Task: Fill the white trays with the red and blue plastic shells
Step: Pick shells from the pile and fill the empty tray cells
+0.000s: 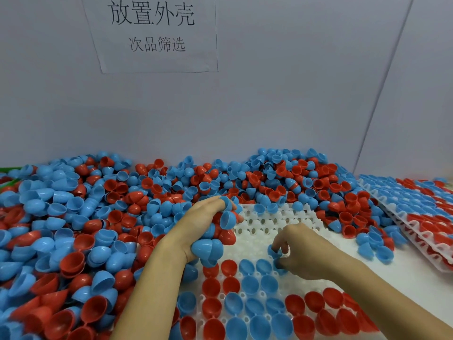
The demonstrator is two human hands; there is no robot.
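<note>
A deep heap of red and blue shells is sprawling across the whole left half of the frame and running on along the back wall toward the right, halves lying every way up – some nested, some open to the ceiling.

Rising out of that heap, just left of centre, the left hand is clutching a handful of shells – mostly blue ones with a red one showing between – its fingers curled round the bunch and one blue shell capping a fingertip at the top.

Below and to the right of it the white tray is lying on the tabletop. Its far rows are showing bare sockets, while the near rows at the bottom of the frame are holding red and blue shells seated open side up in blocks of colour.

Right of centre, the right hand is hovering low over the tray with its fingers bent together and pinching a blue shell just above the last filled row.

At the right edge of the frame, stacked filled trays are lying slanted, loaded with blue and red shells, with loose shells scattered between them and the working tray.

On the wall at the upper left a paper sign with printed characters is hanging.
</note>
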